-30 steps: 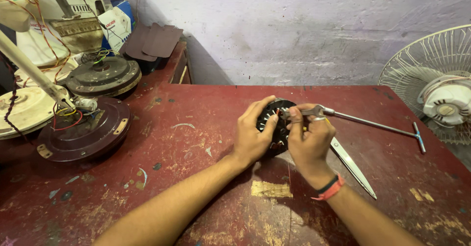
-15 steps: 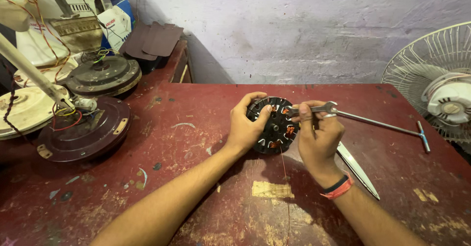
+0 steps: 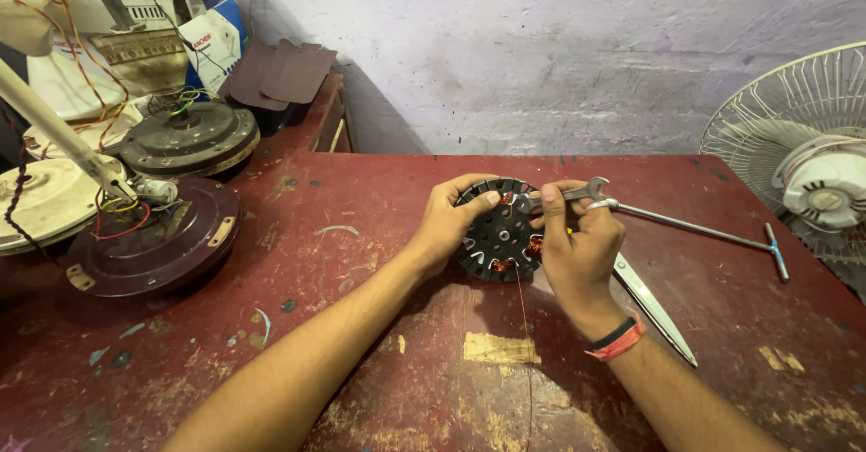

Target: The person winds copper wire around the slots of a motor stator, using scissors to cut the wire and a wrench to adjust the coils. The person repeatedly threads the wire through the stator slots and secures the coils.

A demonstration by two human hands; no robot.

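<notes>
The left hand (image 3: 448, 222) holds the black round stator (image 3: 499, 233) tilted up near the far edge of the red desk (image 3: 361, 344). The right hand (image 3: 577, 244) pinches a thin copper wire (image 3: 523, 326) at the stator's right side.

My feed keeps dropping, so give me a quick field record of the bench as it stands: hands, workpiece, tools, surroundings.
left hand: grips the left edge of the black round slotted stator core
right hand: fingers at the core's right rim, by copper windings
wire: thin copper strand hangs from the core
tools: silver open-ended spanner, metal T-handle driver, steel scissors
surface: worn red table
left side: brown ceiling fan motor housing
right side: white table fan
</notes>
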